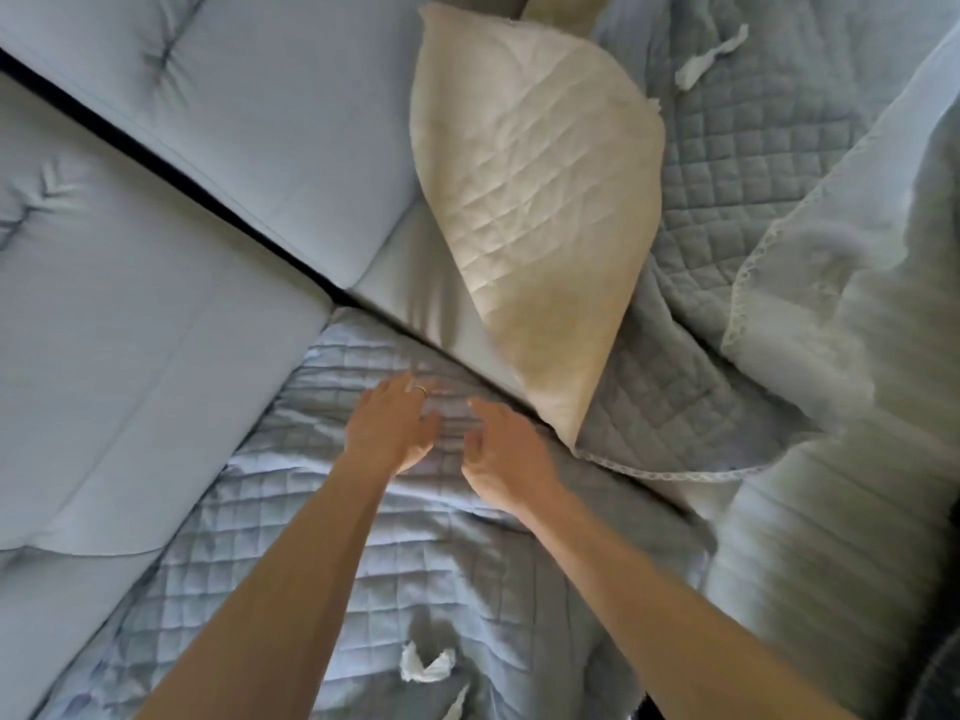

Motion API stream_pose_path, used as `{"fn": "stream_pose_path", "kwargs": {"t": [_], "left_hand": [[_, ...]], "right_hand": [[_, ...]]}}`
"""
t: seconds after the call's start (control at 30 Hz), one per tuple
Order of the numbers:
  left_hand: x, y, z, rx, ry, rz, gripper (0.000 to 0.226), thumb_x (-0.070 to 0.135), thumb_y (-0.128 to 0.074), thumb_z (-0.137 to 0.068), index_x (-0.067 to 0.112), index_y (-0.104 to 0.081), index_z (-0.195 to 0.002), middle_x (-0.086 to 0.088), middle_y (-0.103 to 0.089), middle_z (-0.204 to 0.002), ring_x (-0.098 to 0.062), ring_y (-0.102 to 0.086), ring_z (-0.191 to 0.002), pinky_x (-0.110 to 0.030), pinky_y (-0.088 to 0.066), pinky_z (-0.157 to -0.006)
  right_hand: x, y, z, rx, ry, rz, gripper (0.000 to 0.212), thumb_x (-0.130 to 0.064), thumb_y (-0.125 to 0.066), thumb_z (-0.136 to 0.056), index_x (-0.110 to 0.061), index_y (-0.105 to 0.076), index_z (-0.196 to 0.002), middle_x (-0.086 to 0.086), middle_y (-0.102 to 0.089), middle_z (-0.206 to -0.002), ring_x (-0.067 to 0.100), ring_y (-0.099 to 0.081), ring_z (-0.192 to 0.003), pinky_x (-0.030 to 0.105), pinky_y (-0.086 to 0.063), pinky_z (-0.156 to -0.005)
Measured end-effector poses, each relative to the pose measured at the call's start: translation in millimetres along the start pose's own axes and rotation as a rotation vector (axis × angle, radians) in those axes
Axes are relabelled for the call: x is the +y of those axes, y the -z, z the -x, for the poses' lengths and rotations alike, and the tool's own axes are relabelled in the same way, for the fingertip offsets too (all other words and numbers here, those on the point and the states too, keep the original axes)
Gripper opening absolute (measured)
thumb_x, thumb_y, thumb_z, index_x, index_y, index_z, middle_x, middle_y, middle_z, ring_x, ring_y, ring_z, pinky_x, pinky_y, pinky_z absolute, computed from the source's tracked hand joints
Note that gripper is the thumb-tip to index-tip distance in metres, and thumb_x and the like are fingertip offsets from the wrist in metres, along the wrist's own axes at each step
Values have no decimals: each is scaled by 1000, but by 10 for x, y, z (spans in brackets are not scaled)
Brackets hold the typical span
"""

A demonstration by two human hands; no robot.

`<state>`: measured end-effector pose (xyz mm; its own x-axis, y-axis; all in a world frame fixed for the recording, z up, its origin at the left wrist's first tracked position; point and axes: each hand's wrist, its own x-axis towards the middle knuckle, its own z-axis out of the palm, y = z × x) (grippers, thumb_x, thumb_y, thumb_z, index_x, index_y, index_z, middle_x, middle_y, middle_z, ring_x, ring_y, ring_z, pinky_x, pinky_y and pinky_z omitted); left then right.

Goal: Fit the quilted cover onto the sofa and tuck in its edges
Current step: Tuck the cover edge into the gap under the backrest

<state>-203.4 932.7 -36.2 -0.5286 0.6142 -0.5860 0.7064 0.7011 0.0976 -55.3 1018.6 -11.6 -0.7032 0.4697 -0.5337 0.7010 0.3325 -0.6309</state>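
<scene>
The grey-blue quilted cover (pixel 322 517) lies spread over the sofa seat, wrinkled, and reaches the corner where two back cushions meet. A flap of it is folded back and shows its cream underside (pixel 535 200), leaning against the right back cushion (pixel 291 122). More of the cover (pixel 737 163) with a lace trim is bunched at the right. My left hand (pixel 395 428) and my right hand (pixel 506 459) hover side by side over the cover near the crease, fingers relaxed and pointing toward the corner. Neither holds anything. A ring sits on the left hand.
The left back cushion (pixel 130 324) is bare and tufted. A dark gap (pixel 171 166) runs between the cushions. White fabric ties lie on the cover at the bottom (pixel 426 667) and the top right (pixel 706 59). A loose pale fold (pixel 831 459) hangs at the right.
</scene>
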Motion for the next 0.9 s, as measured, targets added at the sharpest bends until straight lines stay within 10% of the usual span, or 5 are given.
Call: {"fn": "stream_pose_path", "kwargs": {"t": [0.33,0.47,0.67,0.9], "left_hand": [[-919,196,-779,196,-2,-222,50,56,-43,-97,38,-43,-143,6,-35,-153,-25,-38,-133,-43,-41,-98],[-974,220,-870,459,-281,-240,13,28,-71,-87,22,-71,-98,-2,-65,-99,-29,-63,-88,-38,-48,-69],[-1020,378,-1162,520,-245,-297,31,15,-85,-62,19,-71,-89,-2,-61,-79,-27,-62,-63,-30,-44,-53],[-997,372,-1288,421,24,-99,25,43,-50,-98,25,-64,-109,0,-59,-103,-22,-60,-94,-34,-47,-65]], "right_hand": [[-248,-294,-1325,0,204,422,37,-42,-39,-103,-16,-51,-126,5,-50,-121,35,-63,-96,39,-49,-75],[-392,-364,-1539,24,282,492,19,-28,-41,-103,-14,-51,-113,5,-53,-110,34,-65,-86,36,-41,-60],[-700,-344,-1837,189,229,860,18,-20,-77,-56,-19,-65,-70,-5,-57,-66,8,-53,-37,21,-39,-33],[-682,-339,-2094,70,222,532,21,-21,-61,-84,-8,-63,-101,11,-59,-103,36,-66,-82,37,-52,-65]]}}
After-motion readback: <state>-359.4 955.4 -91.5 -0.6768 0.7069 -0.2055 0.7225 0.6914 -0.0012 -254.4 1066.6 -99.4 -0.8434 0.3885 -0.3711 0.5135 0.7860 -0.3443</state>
